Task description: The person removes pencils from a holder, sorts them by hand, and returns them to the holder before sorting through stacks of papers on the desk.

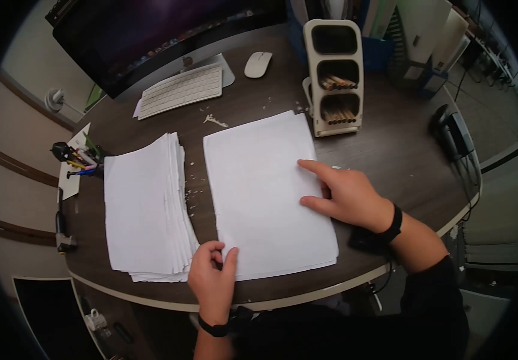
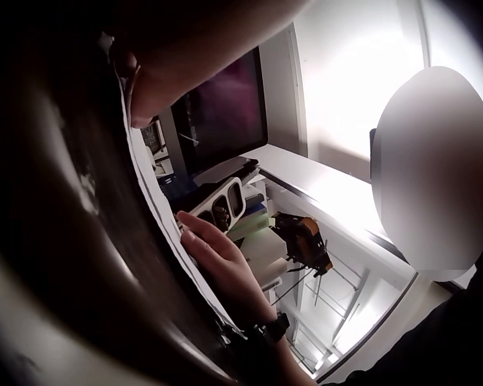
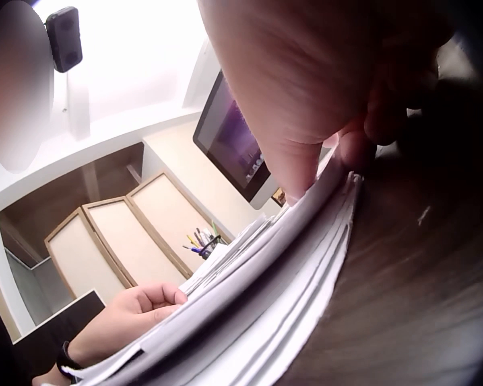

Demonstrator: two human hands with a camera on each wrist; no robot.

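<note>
A stack of white paper (image 1: 265,198) lies on the dark desk in front of the person. At its near left corner is the left hand (image 1: 212,279), thumb over the top and the other fingers curled by the side edge. The right hand (image 1: 349,195) rests on the right side, its index finger and thumb stretched over the top sheet. Seen from the right wrist, the stack's edge (image 3: 306,265) shows many uneven layers, with the fingertips close against it. A second, more ragged paper stack (image 1: 142,210) lies left of the first.
Behind the stacks are a keyboard (image 1: 181,91), a mouse (image 1: 258,65) and a monitor (image 1: 163,42). A beige holder (image 1: 334,103) with pencils stands at the back right, a pen cup (image 1: 94,165) at the left. Paper scraps (image 1: 216,121) litter the desk. A telephone (image 1: 453,135) sits near the right edge.
</note>
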